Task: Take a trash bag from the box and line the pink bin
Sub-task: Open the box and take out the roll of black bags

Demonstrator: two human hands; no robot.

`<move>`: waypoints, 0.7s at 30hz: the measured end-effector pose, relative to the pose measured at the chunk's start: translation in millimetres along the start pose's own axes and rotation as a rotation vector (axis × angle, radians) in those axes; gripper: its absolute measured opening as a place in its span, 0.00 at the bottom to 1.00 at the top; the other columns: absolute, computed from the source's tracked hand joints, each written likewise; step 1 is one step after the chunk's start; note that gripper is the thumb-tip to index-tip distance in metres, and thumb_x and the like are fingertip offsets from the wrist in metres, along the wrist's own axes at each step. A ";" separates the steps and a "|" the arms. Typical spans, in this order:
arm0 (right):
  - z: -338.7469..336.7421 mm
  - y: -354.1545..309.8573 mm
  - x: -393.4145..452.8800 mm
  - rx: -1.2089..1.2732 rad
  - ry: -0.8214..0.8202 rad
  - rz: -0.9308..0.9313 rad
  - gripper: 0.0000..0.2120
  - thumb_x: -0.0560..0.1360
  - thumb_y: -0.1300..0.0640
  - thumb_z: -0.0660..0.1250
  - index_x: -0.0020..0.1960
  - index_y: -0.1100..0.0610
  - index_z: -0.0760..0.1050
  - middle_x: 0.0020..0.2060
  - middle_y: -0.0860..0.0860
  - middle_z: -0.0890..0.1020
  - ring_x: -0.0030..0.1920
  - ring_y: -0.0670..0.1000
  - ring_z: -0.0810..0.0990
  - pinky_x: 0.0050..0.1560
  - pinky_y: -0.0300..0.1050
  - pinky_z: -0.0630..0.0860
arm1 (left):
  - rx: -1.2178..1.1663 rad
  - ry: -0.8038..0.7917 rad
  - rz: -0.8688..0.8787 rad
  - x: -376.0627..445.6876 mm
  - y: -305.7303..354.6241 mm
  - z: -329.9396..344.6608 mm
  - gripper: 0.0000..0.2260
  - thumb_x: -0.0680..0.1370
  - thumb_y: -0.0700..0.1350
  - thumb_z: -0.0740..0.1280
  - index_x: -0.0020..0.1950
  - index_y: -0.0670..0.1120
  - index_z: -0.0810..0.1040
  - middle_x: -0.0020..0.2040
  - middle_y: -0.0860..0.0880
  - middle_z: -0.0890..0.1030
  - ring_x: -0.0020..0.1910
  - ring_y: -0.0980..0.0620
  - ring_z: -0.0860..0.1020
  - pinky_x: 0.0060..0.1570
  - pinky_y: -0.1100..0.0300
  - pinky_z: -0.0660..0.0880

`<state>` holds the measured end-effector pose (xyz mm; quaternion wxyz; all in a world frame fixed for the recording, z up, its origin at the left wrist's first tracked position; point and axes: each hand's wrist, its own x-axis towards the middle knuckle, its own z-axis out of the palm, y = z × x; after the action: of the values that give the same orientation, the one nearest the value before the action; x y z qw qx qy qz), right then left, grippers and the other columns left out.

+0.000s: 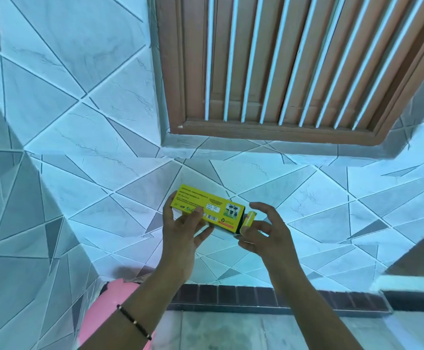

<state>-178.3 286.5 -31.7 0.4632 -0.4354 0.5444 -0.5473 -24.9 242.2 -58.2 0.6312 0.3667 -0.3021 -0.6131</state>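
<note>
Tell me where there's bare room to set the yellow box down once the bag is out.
Bare floor lies between the forearms, bordered by the dark brick strip ahead and the pink bin on the left. The sill under the louvred window looks narrow. Both hands crowd the yellow box.

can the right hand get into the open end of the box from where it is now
Probably yes. The left hand holds the yellow box with its open end facing the right hand, whose fingers sit at the folded-out flap. Nothing lies between them, though what is inside is too dark to see.
</note>
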 end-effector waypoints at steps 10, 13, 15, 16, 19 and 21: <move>22.5 15.1 3.9 0.102 0.058 -0.054 0.08 0.71 0.66 0.64 0.39 0.55 0.75 0.48 0.65 0.77 0.44 0.58 0.79 0.36 0.49 0.80 | -0.122 0.079 -0.023 3.8 7.7 -21.5 0.22 0.76 0.36 0.66 0.66 0.54 0.68 0.50 0.44 0.78 0.46 0.41 0.75 0.53 0.42 0.77; 21.2 23.5 6.9 -0.300 0.230 -0.332 0.14 0.74 0.66 0.64 0.42 0.46 0.77 0.49 0.53 0.79 0.48 0.48 0.77 0.43 0.44 0.76 | -0.148 0.083 -0.041 1.2 6.8 -30.3 0.22 0.76 0.36 0.65 0.67 0.52 0.68 0.52 0.42 0.77 0.44 0.41 0.76 0.53 0.42 0.78; 19.8 25.5 7.4 -0.634 0.249 -0.644 0.19 0.72 0.67 0.62 0.51 0.43 0.76 0.55 0.48 0.76 0.54 0.45 0.74 0.51 0.40 0.73 | -0.179 0.102 -0.054 0.4 6.6 -34.5 0.22 0.76 0.37 0.66 0.68 0.50 0.67 0.54 0.41 0.76 0.44 0.42 0.78 0.50 0.43 0.79; 21.1 27.9 8.3 -0.725 0.218 -0.745 0.22 0.70 0.68 0.61 0.55 0.44 0.75 0.57 0.49 0.76 0.57 0.46 0.73 0.54 0.40 0.71 | -0.187 0.115 -0.054 0.0 6.9 -35.6 0.22 0.76 0.37 0.66 0.68 0.50 0.67 0.55 0.41 0.76 0.44 0.43 0.79 0.49 0.44 0.80; 26.7 31.0 6.2 -0.840 0.206 -0.899 0.21 0.67 0.69 0.63 0.54 0.47 0.75 0.53 0.47 0.81 0.60 0.50 0.72 0.60 0.45 0.67 | -0.210 0.144 -0.043 0.0 9.2 -36.9 0.22 0.76 0.37 0.66 0.68 0.49 0.66 0.57 0.41 0.76 0.39 0.48 0.83 0.46 0.46 0.81; 26.7 29.2 2.5 -0.814 0.201 -0.930 0.13 0.70 0.64 0.63 0.49 0.50 0.77 0.47 0.44 0.82 0.61 0.50 0.72 0.62 0.44 0.64 | -0.227 0.160 -0.033 0.5 11.9 -36.7 0.22 0.76 0.37 0.65 0.69 0.49 0.66 0.58 0.41 0.76 0.37 0.51 0.84 0.45 0.47 0.81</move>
<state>-151.7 279.5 -60.2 -0.0797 -0.7147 0.5039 -0.4786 12.1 244.9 -68.4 0.6805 0.3457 -0.1737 -0.6223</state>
